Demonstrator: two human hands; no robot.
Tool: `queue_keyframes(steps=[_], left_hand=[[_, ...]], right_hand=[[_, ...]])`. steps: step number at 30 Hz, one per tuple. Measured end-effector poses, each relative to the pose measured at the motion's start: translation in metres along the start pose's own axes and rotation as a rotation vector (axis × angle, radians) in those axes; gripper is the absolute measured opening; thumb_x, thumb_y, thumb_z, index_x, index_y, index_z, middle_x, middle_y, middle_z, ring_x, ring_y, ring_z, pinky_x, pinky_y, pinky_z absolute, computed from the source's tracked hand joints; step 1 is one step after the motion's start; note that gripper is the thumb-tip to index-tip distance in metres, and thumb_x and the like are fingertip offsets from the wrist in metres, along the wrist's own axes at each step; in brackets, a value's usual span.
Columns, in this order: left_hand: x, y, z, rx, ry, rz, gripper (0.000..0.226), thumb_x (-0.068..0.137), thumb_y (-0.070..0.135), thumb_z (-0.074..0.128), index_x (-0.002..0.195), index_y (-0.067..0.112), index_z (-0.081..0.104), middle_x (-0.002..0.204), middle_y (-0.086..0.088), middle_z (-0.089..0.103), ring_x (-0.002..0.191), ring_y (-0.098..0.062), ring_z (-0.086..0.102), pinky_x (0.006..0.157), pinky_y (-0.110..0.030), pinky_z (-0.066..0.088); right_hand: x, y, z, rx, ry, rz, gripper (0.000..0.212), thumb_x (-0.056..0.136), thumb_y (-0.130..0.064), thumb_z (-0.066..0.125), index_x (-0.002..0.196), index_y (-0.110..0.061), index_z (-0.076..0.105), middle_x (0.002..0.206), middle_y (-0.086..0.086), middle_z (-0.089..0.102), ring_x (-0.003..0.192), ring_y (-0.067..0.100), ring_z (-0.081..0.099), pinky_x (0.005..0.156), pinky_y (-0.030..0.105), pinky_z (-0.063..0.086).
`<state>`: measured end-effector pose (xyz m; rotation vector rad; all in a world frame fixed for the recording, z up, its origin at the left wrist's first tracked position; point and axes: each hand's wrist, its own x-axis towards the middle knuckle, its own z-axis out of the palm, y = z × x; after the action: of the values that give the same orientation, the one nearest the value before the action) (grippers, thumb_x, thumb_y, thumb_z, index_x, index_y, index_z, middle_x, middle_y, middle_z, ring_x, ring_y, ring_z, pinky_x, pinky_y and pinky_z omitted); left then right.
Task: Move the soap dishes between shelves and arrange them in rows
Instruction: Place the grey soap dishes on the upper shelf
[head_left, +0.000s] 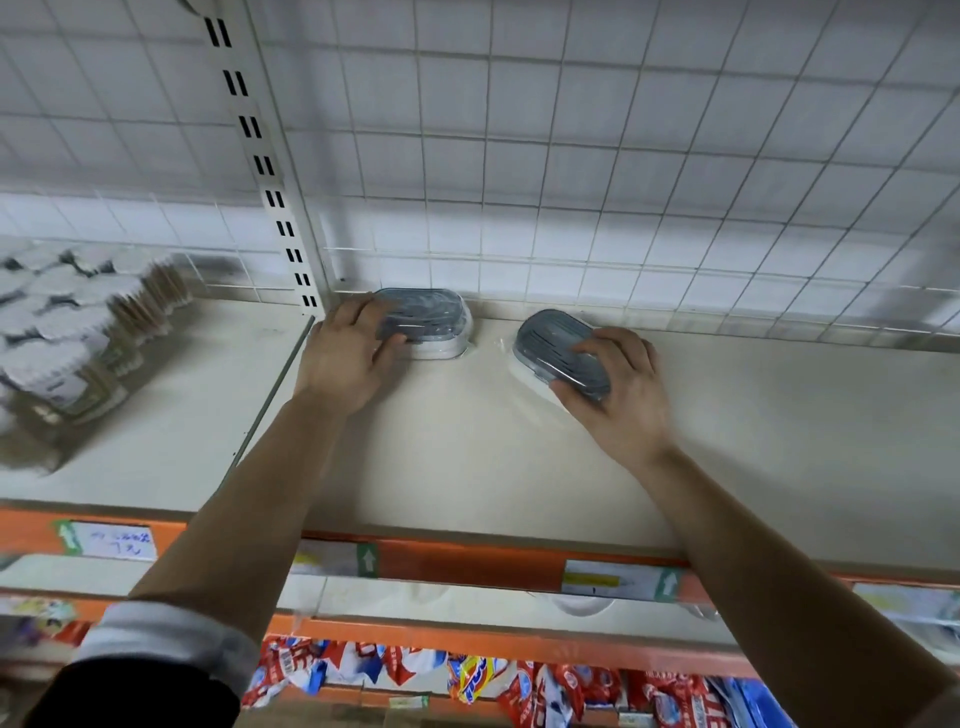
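Note:
Two grey soap dishes with white bases sit at the back of the cream top shelf (467, 457), near the wire grid wall. The left soap dish (431, 317) lies flat in the back corner beside the slotted upright; my left hand (345, 353) grips its left end, fingers over the top and thumb at the front. The right soap dish (558, 348) is tilted and turned at an angle. My right hand (618, 384) holds it, with thumb and fingers curled over its lid. Both forearms reach up over the shelf's orange front edge.
Packs of brown-handled items with white tops (78, 332) fill the neighbouring shelf on the left. A slotted white upright (270, 176) divides the bays. Orange rails with price labels (613, 579) front the shelves. Colourful packets (519, 680) hang below.

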<state>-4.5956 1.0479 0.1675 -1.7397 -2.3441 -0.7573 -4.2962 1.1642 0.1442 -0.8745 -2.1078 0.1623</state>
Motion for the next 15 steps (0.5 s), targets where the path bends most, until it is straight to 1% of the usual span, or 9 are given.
queue_keyframes(steps=[1,3,5,7,11,13,15], left_hand=[[-0.006,-0.002,-0.006,-0.006,0.039,0.004,0.05,0.096,0.041,0.045,0.131,0.007,0.058,0.134,-0.015,0.056,0.114,-0.039,0.058,0.096,-0.05,0.047],[-0.017,-0.005,-0.017,-0.002,0.137,-0.015,0.05,0.095,0.042,0.043,0.121,0.005,0.065,0.123,-0.016,0.062,0.101,-0.041,0.063,0.087,-0.049,0.051],[-0.031,-0.01,-0.023,0.042,0.218,-0.034,0.05,0.095,0.042,0.041,0.113,0.005,0.068,0.112,-0.017,0.066,0.094,-0.041,0.064,0.081,-0.048,0.051],[-0.044,-0.015,-0.022,0.096,0.266,-0.05,0.043,0.095,0.037,0.043,0.107,0.006,0.069,0.104,-0.017,0.068,0.091,-0.04,0.064,0.08,-0.046,0.047],[-0.056,-0.026,-0.015,0.119,0.289,-0.031,0.029,0.093,0.028,0.044,0.089,0.009,0.065,0.086,-0.013,0.066,0.081,-0.038,0.061,0.077,-0.043,0.038],[-0.052,-0.029,-0.012,0.124,0.283,-0.036,0.027,0.092,0.026,0.044,0.086,0.01,0.064,0.083,-0.011,0.065,0.079,-0.037,0.06,0.077,-0.043,0.035],[-0.05,-0.031,-0.01,0.131,0.267,-0.037,0.028,0.092,0.027,0.043,0.085,0.009,0.063,0.082,-0.011,0.066,0.078,-0.037,0.061,0.077,-0.042,0.035]], right_hand=[[0.004,-0.004,0.004,0.021,0.003,-0.014,0.043,0.081,-0.045,0.066,0.107,-0.011,0.068,0.117,0.009,0.059,0.11,0.032,0.054,0.099,0.024,0.036],[0.015,-0.016,0.015,0.076,0.008,-0.042,0.042,0.082,-0.044,0.067,0.107,-0.01,0.067,0.117,0.009,0.059,0.111,0.031,0.054,0.1,0.026,0.038],[0.026,-0.032,0.027,0.145,0.008,-0.07,0.042,0.083,-0.043,0.068,0.108,-0.009,0.067,0.118,0.009,0.058,0.113,0.029,0.053,0.101,0.03,0.041],[0.04,-0.049,0.041,0.21,-0.01,-0.12,0.041,0.084,-0.041,0.068,0.109,-0.008,0.066,0.117,0.01,0.058,0.113,0.029,0.053,0.101,0.032,0.041],[0.071,-0.072,0.063,0.238,-0.129,-0.176,0.044,0.084,-0.04,0.07,0.113,-0.008,0.064,0.114,0.011,0.056,0.109,0.03,0.054,0.098,0.029,0.039],[0.085,-0.076,0.072,0.23,-0.194,-0.196,0.044,0.082,-0.037,0.073,0.113,-0.007,0.063,0.113,0.012,0.053,0.107,0.03,0.054,0.096,0.028,0.038],[0.097,-0.08,0.079,0.245,-0.237,-0.208,0.044,0.082,-0.036,0.073,0.112,-0.006,0.063,0.112,0.012,0.052,0.107,0.03,0.053,0.096,0.03,0.04]])
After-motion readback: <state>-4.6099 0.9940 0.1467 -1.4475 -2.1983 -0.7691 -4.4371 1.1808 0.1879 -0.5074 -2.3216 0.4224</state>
